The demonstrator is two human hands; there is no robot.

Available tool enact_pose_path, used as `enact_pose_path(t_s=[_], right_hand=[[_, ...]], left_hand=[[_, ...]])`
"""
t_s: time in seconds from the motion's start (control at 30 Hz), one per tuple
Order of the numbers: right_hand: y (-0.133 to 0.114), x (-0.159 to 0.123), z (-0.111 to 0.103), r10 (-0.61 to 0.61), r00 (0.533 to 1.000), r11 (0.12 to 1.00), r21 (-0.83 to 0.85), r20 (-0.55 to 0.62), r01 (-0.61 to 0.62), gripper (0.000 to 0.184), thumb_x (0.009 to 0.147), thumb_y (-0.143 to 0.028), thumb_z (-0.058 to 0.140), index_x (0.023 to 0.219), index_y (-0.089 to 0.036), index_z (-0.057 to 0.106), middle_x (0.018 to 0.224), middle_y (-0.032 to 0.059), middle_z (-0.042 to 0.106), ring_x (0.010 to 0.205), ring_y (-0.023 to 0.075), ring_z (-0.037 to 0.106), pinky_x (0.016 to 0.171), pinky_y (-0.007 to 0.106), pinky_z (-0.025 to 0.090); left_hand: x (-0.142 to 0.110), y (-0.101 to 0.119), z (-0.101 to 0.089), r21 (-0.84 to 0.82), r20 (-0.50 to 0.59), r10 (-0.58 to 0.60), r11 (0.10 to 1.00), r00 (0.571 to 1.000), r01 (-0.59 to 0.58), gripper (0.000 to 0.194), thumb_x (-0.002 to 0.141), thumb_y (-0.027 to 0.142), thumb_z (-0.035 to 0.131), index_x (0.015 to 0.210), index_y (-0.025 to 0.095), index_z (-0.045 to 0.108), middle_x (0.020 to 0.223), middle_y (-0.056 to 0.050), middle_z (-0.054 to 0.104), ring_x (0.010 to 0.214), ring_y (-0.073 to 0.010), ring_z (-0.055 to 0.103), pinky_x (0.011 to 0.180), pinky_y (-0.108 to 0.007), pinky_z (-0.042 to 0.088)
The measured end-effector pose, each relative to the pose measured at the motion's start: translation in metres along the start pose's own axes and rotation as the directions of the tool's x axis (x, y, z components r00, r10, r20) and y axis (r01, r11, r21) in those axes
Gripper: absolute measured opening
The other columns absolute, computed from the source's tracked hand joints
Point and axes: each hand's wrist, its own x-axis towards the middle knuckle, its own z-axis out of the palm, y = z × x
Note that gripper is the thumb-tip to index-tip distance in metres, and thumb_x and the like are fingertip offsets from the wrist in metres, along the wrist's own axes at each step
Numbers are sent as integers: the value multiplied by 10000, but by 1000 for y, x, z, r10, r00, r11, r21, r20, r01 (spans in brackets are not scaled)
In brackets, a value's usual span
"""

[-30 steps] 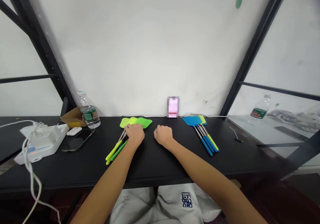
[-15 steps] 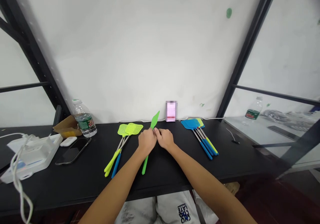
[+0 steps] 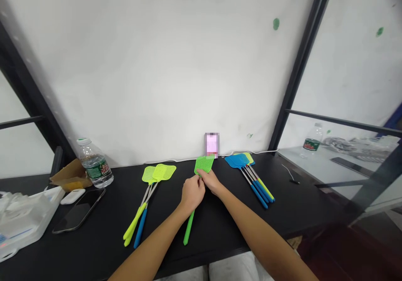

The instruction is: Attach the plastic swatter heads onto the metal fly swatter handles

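A green fly swatter [image 3: 204, 163] is between my hands, its mesh head up near the wall and its green handle toward the table's front edge. My left hand [image 3: 192, 192] is closed around its shaft. My right hand [image 3: 210, 179] pinches it just below the head, thumb against the mesh. On the left lie several fly swatters [image 3: 163, 172] with yellow mesh heads, with yellow and blue handles. Fanned out on the right are several more fly swatters [image 3: 239, 161], mostly blue, with a yellow one among them.
A water bottle [image 3: 96, 166], an open cardboard box [image 3: 70, 176], a white case [image 3: 73, 197], a dark phone [image 3: 80, 212] and a white power strip [image 3: 28, 218] occupy the left side. A lit phone [image 3: 212, 143] leans on the wall. A short cable [image 3: 290, 174] lies at right.
The green fly swatter has left the left group and come to the middle. My right hand has joined my left on it, and its head has turned to face me. The view has shifted.
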Motion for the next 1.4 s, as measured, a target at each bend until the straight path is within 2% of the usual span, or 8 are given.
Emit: enact_pose_path(t_s=[0.1,0.23,0.43,0.57,0.77,0.97,1.27,1.4], right_hand=[[1,-3,-5,62,998,997,-50,-25,-64,222,707,-379,638,738,-162,605,628,-7,578,583,128,505,538,238,391],[1,-4,-8,98,995,990,-100,1,-97,236,708,-386,650,663,-168,571,501,-41,480,466,98,419,447,221,307],[-4,-5,1,120,993,992,24,17,-120,300,708,-404,666,591,-188,494,426,-74,375,390,73,327,399,218,241],[-5,-4,8,128,991,987,98,36,-131,367,700,-456,680,561,-194,464,407,-80,344,365,61,291,378,216,191],[-3,-5,7,117,989,975,181,94,-132,426,680,-526,691,570,-190,453,407,-85,358,330,39,259,358,202,130],[-3,-9,-3,174,978,960,202,113,-194,403,649,-490,725,659,-196,450,451,-86,424,347,46,332,351,183,168],[-3,-17,-9,189,973,982,-48,133,-184,402,728,-544,644,645,-189,474,452,-51,462,350,72,379,333,191,204],[-4,-19,-12,218,960,975,-85,178,-206,416,765,-548,597,603,-189,464,434,-50,437,343,66,360,330,189,183]], left_hand=[[3,-5,6,-92,-6,18,996,1000,-18,259,897,223,432,684,174,571,686,-59,643,636,-158,574,605,-262,291],[6,-16,11,-215,11,-5,976,1000,7,287,869,249,449,595,178,496,570,-9,561,548,-122,482,558,-246,265],[14,-30,10,-487,149,-17,869,989,89,301,852,351,442,609,183,503,441,38,481,435,-100,423,500,-219,303],[19,-38,10,-587,159,-10,803,987,102,280,823,355,449,601,187,486,407,58,446,395,-82,376,467,-206,290],[20,-41,11,-647,181,-3,753,984,121,235,799,333,463,614,189,473,412,68,442,387,-69,366,454,-193,283],[12,-33,10,-691,220,49,713,974,120,220,814,332,457,653,185,479,435,75,432,384,-62,351,440,-191,284],[5,-27,9,-697,270,16,692,963,184,215,802,311,448,627,186,455,429,73,423,358,-54,343,407,-186,262],[4,-25,9,-706,283,24,682,959,191,195,784,283,451,612,191,435,387,80,402,325,-52,329,379,-183,239]])
